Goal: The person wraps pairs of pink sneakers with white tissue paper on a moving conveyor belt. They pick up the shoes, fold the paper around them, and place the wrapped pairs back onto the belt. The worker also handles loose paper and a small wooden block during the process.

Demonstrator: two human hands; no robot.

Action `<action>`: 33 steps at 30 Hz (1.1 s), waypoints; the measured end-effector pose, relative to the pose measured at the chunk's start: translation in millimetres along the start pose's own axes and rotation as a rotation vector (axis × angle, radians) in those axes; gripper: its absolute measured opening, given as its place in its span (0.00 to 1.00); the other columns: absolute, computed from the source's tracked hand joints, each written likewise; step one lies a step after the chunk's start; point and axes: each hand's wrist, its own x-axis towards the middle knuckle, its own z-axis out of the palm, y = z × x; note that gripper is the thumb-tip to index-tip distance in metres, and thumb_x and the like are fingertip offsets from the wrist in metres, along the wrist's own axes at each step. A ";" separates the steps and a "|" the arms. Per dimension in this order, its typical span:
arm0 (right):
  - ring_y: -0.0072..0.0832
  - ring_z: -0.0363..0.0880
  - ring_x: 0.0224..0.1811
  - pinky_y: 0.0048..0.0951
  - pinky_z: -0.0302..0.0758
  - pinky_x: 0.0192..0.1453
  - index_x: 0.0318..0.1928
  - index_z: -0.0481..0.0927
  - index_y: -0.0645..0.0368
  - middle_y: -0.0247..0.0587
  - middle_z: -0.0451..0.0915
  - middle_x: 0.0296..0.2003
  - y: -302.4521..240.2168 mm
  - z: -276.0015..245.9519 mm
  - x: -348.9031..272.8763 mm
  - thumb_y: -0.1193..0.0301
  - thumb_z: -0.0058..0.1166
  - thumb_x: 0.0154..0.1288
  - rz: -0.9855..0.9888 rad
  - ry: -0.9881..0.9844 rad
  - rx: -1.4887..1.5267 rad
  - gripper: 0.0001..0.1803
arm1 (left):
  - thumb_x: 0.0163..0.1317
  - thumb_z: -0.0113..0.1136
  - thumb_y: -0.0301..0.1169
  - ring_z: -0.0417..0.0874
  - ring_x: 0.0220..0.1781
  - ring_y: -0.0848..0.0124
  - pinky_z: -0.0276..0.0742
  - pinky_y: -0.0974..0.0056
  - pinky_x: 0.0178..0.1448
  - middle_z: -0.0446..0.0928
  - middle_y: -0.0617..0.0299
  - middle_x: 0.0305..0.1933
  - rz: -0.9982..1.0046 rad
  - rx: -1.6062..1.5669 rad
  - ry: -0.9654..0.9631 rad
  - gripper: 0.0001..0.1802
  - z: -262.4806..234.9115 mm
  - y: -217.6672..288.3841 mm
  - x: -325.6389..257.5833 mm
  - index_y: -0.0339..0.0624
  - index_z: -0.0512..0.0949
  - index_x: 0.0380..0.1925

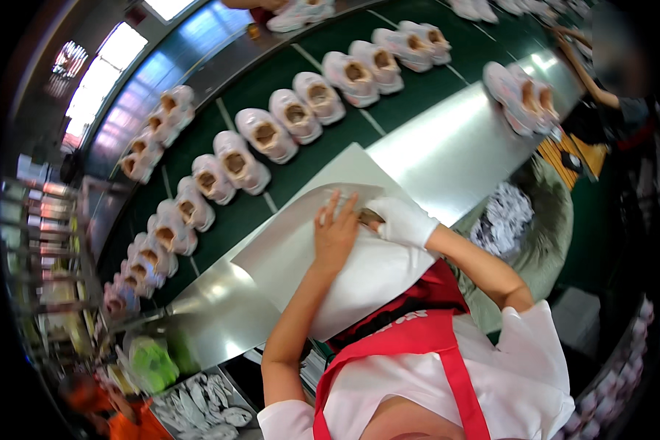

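Observation:
A large white sheet point(293, 249), like paper, lies over the metal bench in front of me and curls down against my apron. My left hand point(334, 233) is bare and rests on it with the fingers stretched out. Close beside it on the right, my right hand point(407, 221) wears a white glove and is closed at the sheet. A small brownish shape point(372, 218) shows at its fingers; whether it is a held thing or bare fingertips is unclear. Beneath the sheet's far edge lies a flat pale board point(356, 165).
Pale sneakers point(268, 136) stand in rows along a green conveyor belt point(220, 209) beyond the bench. One pair point(521, 99) sits on the metal bench point(455, 161) at right. A green sack point(546, 242) holds crumpled paper. A grey tray point(205, 407) of paper wads stands lower left. Other people work nearby.

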 end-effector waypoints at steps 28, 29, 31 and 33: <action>0.48 0.73 0.58 0.38 0.69 0.60 0.62 0.59 0.63 0.61 0.73 0.54 454.5 -0.8 -201.4 0.44 0.62 0.45 1.577 1.028 0.133 0.51 | 0.56 0.55 0.24 0.69 0.26 0.57 0.65 0.57 0.31 0.71 0.55 0.24 -0.028 -0.339 -0.160 0.02 -13.9 -8.0 -16.0 0.37 0.74 0.28; 0.47 0.74 0.56 0.38 0.71 0.59 0.56 0.69 0.60 0.58 0.75 0.51 449.8 -2.3 -196.2 0.47 0.59 0.49 1.559 0.888 0.022 0.39 | 0.58 0.54 0.23 0.70 0.26 0.60 0.65 0.60 0.31 0.70 0.56 0.25 -0.044 -0.373 -0.125 0.02 -13.6 -8.2 -17.3 0.37 0.74 0.30; 0.45 0.78 0.51 0.38 0.74 0.53 0.48 0.80 0.57 0.53 0.80 0.46 459.3 -3.0 -204.9 0.56 0.51 0.57 1.516 0.693 -0.211 0.23 | 0.61 0.51 0.22 0.70 0.27 0.66 0.66 0.66 0.30 0.69 0.57 0.26 -0.064 -0.461 -0.056 0.04 -15.8 -6.5 -13.9 0.35 0.75 0.33; 0.46 0.80 0.46 0.38 0.75 0.48 0.45 0.81 0.58 0.52 0.81 0.42 476.3 1.5 -211.5 0.64 0.45 0.62 1.401 0.892 -0.214 0.17 | 0.62 0.51 0.22 0.71 0.29 0.73 0.65 0.72 0.31 0.71 0.61 0.28 -0.296 -0.568 -0.006 0.05 -18.8 -5.3 -16.4 0.35 0.75 0.37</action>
